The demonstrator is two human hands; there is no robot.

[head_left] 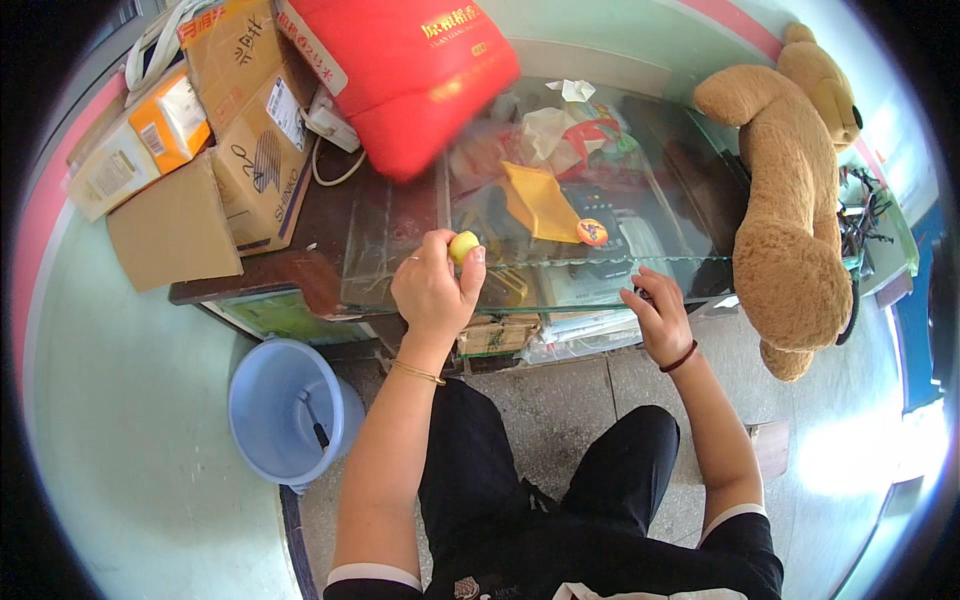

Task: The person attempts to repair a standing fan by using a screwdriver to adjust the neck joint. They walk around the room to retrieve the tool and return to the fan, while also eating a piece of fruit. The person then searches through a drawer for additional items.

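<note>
Pinched in my left hand (432, 285) is a small round yellow-green item (463, 245), above the front edge of the glass-topped cabinet (395, 275). My right hand (660, 310) is at the glass's front edge on the right, fingers curled around something small and dark that I cannot make out. A yellow folded sheet (530, 200) and a round orange item (592, 232) lie between and beyond my hands, with crumpled paper and red plastic behind them.
Cardboard boxes (255, 190) and a red bag (400, 80) occupy the back left. A brown plush bear (785, 230) lies along the right side. A blue bucket (270, 405) holding a long dark-handled object stands on the floor at lower left, beside the wall.
</note>
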